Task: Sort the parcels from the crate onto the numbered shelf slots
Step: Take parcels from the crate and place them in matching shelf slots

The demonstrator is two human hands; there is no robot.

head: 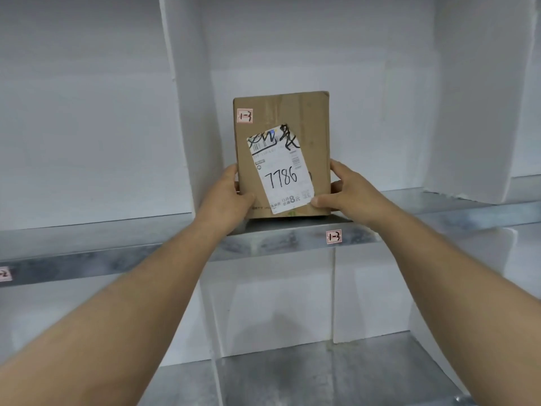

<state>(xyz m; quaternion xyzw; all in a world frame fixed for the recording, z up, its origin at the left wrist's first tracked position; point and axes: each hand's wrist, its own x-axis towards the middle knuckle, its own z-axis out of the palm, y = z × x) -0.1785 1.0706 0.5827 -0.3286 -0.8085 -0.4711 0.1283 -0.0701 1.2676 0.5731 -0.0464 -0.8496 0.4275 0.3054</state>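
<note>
Parcel (282,153) upright at slot 1-3 tag (334,237), gripped by left hand (231,197) and right hand (345,191); may topple forward once released.

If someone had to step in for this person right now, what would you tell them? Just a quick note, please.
Left hand and right hand: each grips a lower side of the parcel.
Parcel: upright between white dividers, its base at or on the metal shelf.
Its sticker reads 1-3, as does the shelf label just below.
Done: parcel is at the matching slot.
Left: let go; the crate is out of view, so remaining parcels cannot be told.
</note>
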